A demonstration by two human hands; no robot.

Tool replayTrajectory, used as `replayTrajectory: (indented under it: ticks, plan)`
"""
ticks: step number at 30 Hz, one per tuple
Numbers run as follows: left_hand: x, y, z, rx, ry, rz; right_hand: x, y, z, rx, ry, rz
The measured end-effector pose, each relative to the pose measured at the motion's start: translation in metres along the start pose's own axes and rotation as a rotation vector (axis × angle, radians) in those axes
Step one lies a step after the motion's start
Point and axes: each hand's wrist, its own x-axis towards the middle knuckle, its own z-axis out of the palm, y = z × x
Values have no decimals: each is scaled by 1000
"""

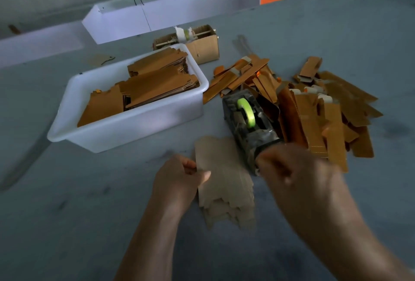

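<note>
Progress is sitting near the middle, as we are judging it. A loose pile of folded cartons [314, 114] is lying on the bench [78, 202] to the right. A white tub [125, 132] to the left is holding a thick stack of flat brown blanks [155, 85], which we are taking as work not yet done.

We are working on one pale blank [224, 182], which is lying flat on the bench directly in front of us, just beside the near end of the tape dispenser [249, 132]. Our left hand [179, 175] is pinching the blank's left edge, thumb on top and fingers curled underneath. Our right hand [289, 168] is reaching to the dispenser's near end. Taping and folding of this blank are remaining, in our estimate.

Motion blur is smearing the right hand, so we are unable to tell whether its fingers are grasping tape or merely closing toward it. That hand is also covering the dispenser's cutter. The green tape roll [247, 112] is showing, but no free strip is visible. Behind the tub, a small cardboard box [206, 47] is carrying something white and green that we are not making out.
</note>
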Motion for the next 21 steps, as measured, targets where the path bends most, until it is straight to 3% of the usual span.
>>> replayTrajectory:
  ticks: [1,3,14,17,21]
  plan:
    - [0,0,0,11,-3,9,-7,-2,7,-55,-113,21]
    - [0,0,-2,-12,10,5,-16,-5,23,-138,-189,28]
    - [-1,-13,-22,-206,37,26,-19,-9,50,-71,-119,-22]
    - [-9,-13,-35,-248,38,64,-18,-4,47,38,-101,10]
    - [-23,-11,-46,-395,-112,99,-17,-6,44,393,-71,200]
